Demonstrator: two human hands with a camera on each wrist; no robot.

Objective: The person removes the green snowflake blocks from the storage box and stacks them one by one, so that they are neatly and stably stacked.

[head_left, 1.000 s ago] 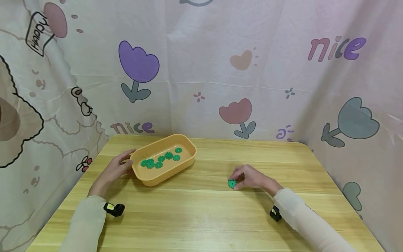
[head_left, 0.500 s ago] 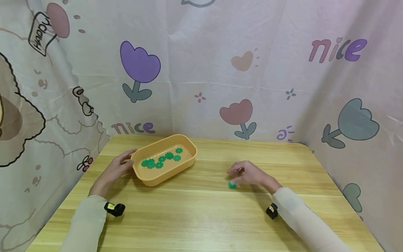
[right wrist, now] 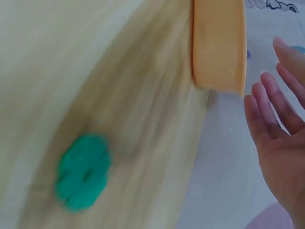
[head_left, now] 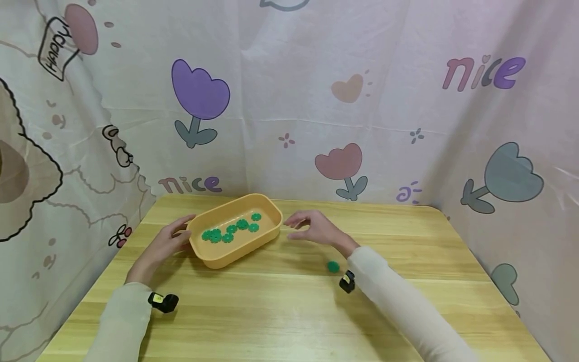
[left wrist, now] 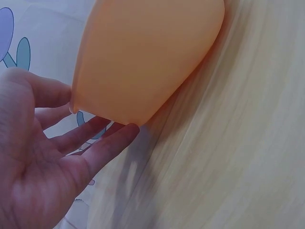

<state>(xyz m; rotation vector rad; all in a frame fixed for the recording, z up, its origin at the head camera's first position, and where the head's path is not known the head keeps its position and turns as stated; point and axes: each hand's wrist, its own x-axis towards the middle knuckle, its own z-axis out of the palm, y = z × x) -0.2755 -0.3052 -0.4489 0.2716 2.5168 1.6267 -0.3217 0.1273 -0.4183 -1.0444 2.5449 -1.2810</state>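
A yellow-orange plastic tub (head_left: 221, 259) stands at the back left of the table and holds several green notched plastic discs (head_left: 242, 224). My left hand (head_left: 167, 244) touches the tub's left end from outside. In the left wrist view, its fingertips (left wrist: 133, 128) rest against the end wall (left wrist: 147, 57) and the rim. My right hand (head_left: 318, 229) is at the tub's right end, fingers apart and holding nothing. One green notched disc (head_left: 333, 266) lies flat on the table below the right wrist, and appears large in the right wrist view (right wrist: 83, 171).
The wooden table (head_left: 271, 311) runs back to a white cloth (head_left: 280, 90) printed with flowers and words. A small black camera sits on each wrist, the left one (head_left: 164, 302) and the right one (head_left: 347, 281).
My right hand let go of the green notched disc, leaving it on the table, then moved left and back to the tub's right end. The left hand and tub have stayed in place.
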